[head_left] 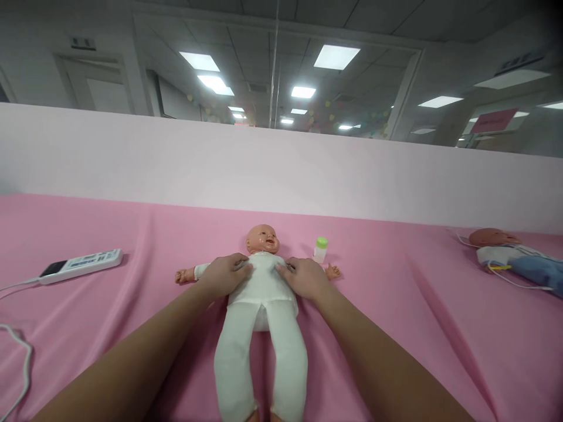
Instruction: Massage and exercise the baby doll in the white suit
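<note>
A baby doll (263, 296) in a white suit lies on its back on the pink sheet (396, 328), head away from me, arms spread. My left hand (225, 274) rests on the doll's left-side shoulder and chest, fingers curled over the cloth. My right hand (304, 278) lies on the other shoulder, fingers pointing inward. Both hands press on the doll's upper body; whether they pinch the fabric is unclear. A small baby bottle (321, 249) with a green cap stands just beyond my right hand.
A white remote-like device (81, 265) with a cable lies at the left. A second doll (512, 256) in blue clothes with a white cord lies at the far right. A pale partition wall (281, 170) backs the surface.
</note>
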Tool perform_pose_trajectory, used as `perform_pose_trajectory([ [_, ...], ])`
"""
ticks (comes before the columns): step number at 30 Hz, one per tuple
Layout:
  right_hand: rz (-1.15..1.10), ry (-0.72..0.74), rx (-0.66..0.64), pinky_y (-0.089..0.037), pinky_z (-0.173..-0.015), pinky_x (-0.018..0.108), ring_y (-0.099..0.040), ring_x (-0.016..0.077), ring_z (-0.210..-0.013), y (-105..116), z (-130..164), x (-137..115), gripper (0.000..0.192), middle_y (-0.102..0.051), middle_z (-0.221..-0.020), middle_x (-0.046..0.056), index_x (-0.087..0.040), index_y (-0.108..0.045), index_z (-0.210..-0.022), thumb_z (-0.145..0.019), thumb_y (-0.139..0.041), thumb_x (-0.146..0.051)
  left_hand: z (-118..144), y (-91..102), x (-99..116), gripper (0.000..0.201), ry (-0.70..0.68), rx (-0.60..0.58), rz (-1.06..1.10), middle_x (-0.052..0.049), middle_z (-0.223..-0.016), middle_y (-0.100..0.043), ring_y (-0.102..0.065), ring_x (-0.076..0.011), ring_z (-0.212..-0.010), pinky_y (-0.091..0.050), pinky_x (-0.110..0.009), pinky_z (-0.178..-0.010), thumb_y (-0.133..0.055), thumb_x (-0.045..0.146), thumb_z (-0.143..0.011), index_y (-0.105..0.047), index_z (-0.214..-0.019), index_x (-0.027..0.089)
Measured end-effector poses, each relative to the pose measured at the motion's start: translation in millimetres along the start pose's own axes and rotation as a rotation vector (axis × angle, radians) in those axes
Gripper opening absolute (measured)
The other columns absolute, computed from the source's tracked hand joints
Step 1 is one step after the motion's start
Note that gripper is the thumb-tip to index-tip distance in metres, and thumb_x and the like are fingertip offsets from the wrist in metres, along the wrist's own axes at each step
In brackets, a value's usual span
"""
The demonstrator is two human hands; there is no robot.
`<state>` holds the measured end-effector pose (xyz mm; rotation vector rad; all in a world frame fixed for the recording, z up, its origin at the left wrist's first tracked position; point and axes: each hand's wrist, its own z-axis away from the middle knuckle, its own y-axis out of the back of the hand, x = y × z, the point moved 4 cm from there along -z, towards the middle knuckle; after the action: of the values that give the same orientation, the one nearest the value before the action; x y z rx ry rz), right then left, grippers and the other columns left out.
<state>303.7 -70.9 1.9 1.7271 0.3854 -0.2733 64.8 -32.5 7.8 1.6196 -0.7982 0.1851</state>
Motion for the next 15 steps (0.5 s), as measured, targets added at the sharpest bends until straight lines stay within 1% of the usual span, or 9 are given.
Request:
perform_pose_trajectory([
  [2,-0.009,-0.020,0.005,-0.040,-0.070,0.030,-0.065,0.0234,-0.085,0.8,0.7,1.4,0.057,-0.071,-0.088,0.008,-0.022,-0.071,-0.094,-0.093,-0.039,-0.068,1.2,0.5,1.8,0.042,0.025,0.004,0.001,-0.001,-0.105,-0.074,-0.068,-0.0255,-0.097,-0.049,-0.033,-0.076,-0.046,0.060,-0.088,-0.069,-0.107,0.030],
  [4,-0.014,-0.031,0.017,-0.040,-0.068,0.030,-0.065,0.0236,-0.082,2.2,1.6,2.0,0.057,-0.071,-0.086,0.008,-0.021,-0.071,-0.089,-0.092,-0.039,-0.069,1.6,0.4,3.9,0.039,0.021,0.020,-0.013,-0.001,-0.099,-0.075,-0.068,-0.0253,-0.091,-0.048,-0.033,-0.073,-0.047,0.058,-0.088,-0.070,-0.101,0.029],
  [6,-0.033,-0.024,0.050,-0.041,-0.070,0.032,-0.065,0.0249,-0.085,3.4,2.4,0.9,0.056,-0.071,-0.090,0.009,-0.021,-0.071,-0.092,-0.091,-0.041,-0.069,1.3,-0.7,6.3,0.038,-0.014,0.049,-0.032,-0.002,-0.098,-0.074,-0.067,-0.0258,-0.090,-0.047,-0.034,-0.074,-0.048,0.056,-0.088,-0.070,-0.099,0.028],
  [7,-0.054,-0.009,0.076,-0.042,-0.072,0.032,-0.065,0.0257,-0.089,3.8,2.8,-0.4,0.055,-0.071,-0.094,0.010,-0.021,-0.071,-0.098,-0.091,-0.042,-0.068,1.1,-1.7,7.2,0.037,-0.034,0.067,-0.043,-0.003,-0.100,-0.074,-0.067,-0.0262,-0.091,-0.047,-0.035,-0.076,-0.049,0.055,-0.088,-0.070,-0.100,0.027],
  [9,-0.132,0.050,0.116,-0.044,-0.079,0.034,-0.064,0.0270,-0.099,2.4,3.6,-4.6,0.055,-0.070,-0.107,0.010,-0.022,-0.067,-0.114,-0.089,-0.047,-0.067,1.0,-4.6,7.9,0.038,-0.064,0.105,-0.056,-0.006,-0.106,-0.073,-0.065,-0.0274,-0.097,-0.047,-0.037,-0.082,-0.051,0.052,-0.087,-0.069,-0.107,0.024],
  [11,-0.228,0.122,0.114,-0.045,-0.086,0.036,-0.061,0.0278,-0.109,-1.7,4.2,-9.0,0.059,-0.067,-0.119,0.010,-0.023,-0.060,-0.127,-0.087,-0.052,-0.066,0.7,-7.9,7.2,0.043,-0.078,0.140,-0.046,-0.008,-0.116,-0.069,-0.062,-0.0280,-0.107,-0.046,-0.038,-0.090,-0.051,0.049,-0.087,-0.065,-0.119,0.023],
  [13,-0.301,0.176,0.089,-0.045,-0.091,0.037,-0.059,0.0284,-0.115,-6.3,4.0,-12.0,0.064,-0.063,-0.127,0.010,-0.023,-0.056,-0.133,-0.085,-0.057,-0.065,-1.1,-10.5,5.4,0.048,-0.070,0.156,-0.002,-0.008,-0.129,-0.063,-0.059,-0.0272,-0.116,-0.045,-0.037,-0.095,-0.051,0.048,-0.088,-0.059,-0.129,0.024],
  [15,-0.343,0.194,0.080,-0.045,-0.093,0.038,-0.059,0.0283,-0.114,-8.3,2.7,-12.1,0.062,-0.063,-0.127,0.009,-0.023,-0.057,-0.132,-0.084,-0.059,-0.063,-6.2,-11.2,3.0,0.052,-0.020,0.156,0.037,-0.010,-0.135,-0.058,-0.059,-0.0270,-0.115,-0.046,-0.037,-0.095,-0.051,0.049,-0.088,-0.055,-0.133,0.023],
])
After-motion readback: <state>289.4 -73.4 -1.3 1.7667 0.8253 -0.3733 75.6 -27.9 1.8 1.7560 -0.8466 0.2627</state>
